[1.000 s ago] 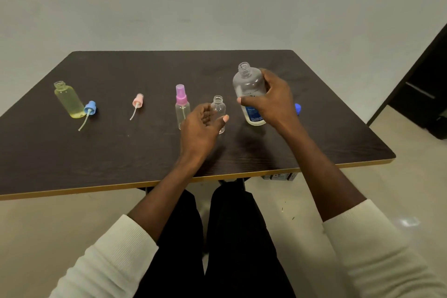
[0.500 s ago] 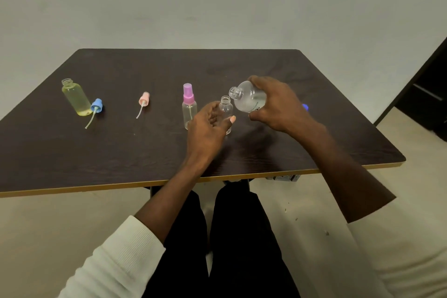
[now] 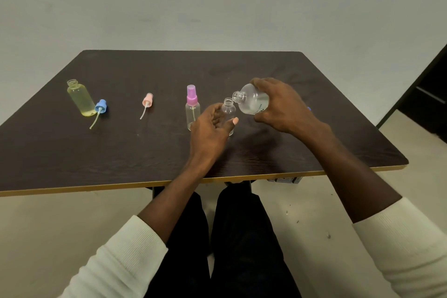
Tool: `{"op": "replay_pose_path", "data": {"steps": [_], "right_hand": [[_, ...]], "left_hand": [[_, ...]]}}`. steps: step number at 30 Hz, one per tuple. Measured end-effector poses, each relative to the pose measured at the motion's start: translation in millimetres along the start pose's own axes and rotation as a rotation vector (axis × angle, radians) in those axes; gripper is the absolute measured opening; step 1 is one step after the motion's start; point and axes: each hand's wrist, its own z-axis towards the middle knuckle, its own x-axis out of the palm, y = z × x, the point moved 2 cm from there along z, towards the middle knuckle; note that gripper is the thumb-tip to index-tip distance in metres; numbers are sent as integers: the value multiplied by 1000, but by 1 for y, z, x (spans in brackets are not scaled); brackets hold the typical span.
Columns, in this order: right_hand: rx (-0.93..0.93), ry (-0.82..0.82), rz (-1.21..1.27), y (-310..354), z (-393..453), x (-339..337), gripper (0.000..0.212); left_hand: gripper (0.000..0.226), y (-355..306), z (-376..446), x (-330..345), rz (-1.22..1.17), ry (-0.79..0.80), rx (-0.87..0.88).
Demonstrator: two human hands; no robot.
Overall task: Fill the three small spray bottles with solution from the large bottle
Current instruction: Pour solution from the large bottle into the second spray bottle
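Your right hand (image 3: 283, 106) grips the large bottle (image 3: 252, 101) from above, fingers and thumb curled round its body. You hold it tilted steeply, with its open neck pointing down and to the left, right over the mouth of the small uncapped bottle (image 3: 228, 110). Clear liquid lies in the lower side of the large bottle; whether any is running out you cannot tell.

Your left hand (image 3: 210, 128) wraps round the small uncapped bottle, which stands upright on the table (image 3: 145, 157), thumb tip on its right side and fingers on its left. This bottle looks clear.

Just to the left of that hand stands a second small bottle with a purple spray cap (image 3: 192, 110), upright and closed. Further left the pink spray head (image 3: 146, 104) lies on the table by itself, its tube pointing toward you. At the far left, well apart from your hands, the yellowish bottle (image 3: 81, 98) stands uncapped, holding pale yellow liquid, with the blue spray head (image 3: 100, 109) lying against its base.
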Motion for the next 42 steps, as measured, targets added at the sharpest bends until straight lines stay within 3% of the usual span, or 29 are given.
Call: {"op": "replay_pose_path", "data": {"steps": [36, 42], "right_hand": [[15, 51, -120, 14, 2, -15, 75], [-2, 42, -147, 16, 2, -17, 73]], "left_hand": [[49, 0, 0, 0, -31, 2, -25], [41, -1, -1, 0, -48, 10, -8]]}}
